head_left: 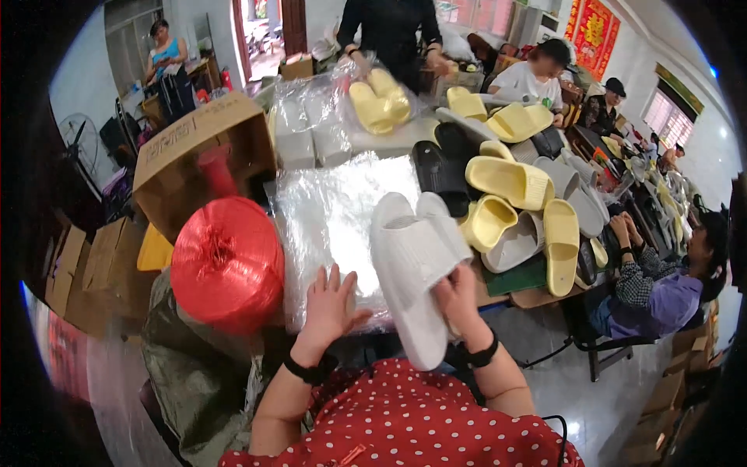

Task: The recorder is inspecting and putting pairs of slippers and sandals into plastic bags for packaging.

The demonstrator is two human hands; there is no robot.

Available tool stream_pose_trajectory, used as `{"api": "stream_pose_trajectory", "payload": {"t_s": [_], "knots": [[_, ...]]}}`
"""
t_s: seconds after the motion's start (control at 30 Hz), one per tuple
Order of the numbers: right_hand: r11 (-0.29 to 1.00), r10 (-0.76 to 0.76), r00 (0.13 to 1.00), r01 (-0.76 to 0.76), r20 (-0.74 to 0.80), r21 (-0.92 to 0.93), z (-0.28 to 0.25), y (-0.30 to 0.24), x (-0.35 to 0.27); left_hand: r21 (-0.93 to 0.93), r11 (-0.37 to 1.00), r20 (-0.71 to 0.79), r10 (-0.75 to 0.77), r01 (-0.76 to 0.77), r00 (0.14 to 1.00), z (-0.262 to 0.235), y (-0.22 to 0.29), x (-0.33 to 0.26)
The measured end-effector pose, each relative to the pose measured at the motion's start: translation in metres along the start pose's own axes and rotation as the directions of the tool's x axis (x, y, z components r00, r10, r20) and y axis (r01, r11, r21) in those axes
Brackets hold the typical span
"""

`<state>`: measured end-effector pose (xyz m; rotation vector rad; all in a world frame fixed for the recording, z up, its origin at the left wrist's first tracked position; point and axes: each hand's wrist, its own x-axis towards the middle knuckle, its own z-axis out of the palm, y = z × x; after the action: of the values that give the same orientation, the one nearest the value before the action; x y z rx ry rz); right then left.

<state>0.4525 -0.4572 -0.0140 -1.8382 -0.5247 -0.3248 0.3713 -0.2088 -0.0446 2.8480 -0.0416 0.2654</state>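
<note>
Near red roll (233, 268) — empty left hand (331, 310) spread over bags (334, 206); right hand (459, 305) gripping grey slippers (405, 265) — yellow slippers (506, 179) alongside.

The 2 grey slippers (412, 265) partly hide the right hand (461, 303).

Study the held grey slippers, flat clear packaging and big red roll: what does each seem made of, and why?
Held grey slippers: probably moulded foam or rubber, matt; rounded edges, ridged straps.
Flat clear packaging: likely thin plastic film, glossy; glare and wrinkles.
Big red roll: perhaps plastic twine, shiny; fine wound strands.
</note>
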Motion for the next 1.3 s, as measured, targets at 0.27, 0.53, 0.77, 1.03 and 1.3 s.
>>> {"api": "stream_pose_trajectory", "payload": {"t_s": [0.27,0.53,0.77,1.03,1.3], "knots": [[0.931,0.245,0.966,-0.209,-0.087,0.299,-0.075,0.048,-0.069,-0.032,0.999,-0.042,-0.012,0.011,0.999,0.005,0.000,0.034],[0.949,0.191,0.981,-0.174,-0.041,0.264,-0.067,0.042,-0.072,-0.106,0.977,-0.277,0.151,-0.186,0.949,0.012,-0.002,0.029],[0.925,0.076,0.830,-0.265,0.552,0.271,-0.057,-0.031,-0.044,-0.347,0.928,-0.416,-0.024,-0.134,0.909,-0.015,0.003,0.039],[0.988,0.091,0.831,-0.005,0.549,-0.157,-0.047,-0.024,-0.030,-0.494,0.853,-0.440,-0.078,-0.168,0.895,-0.038,0.016,0.033],[0.860,0.111,0.901,0.125,0.419,-0.495,-0.020,-0.012,-0.036,-0.248,0.864,-0.490,0.278,-0.438,0.826,-0.040,0.036,0.023]]}}
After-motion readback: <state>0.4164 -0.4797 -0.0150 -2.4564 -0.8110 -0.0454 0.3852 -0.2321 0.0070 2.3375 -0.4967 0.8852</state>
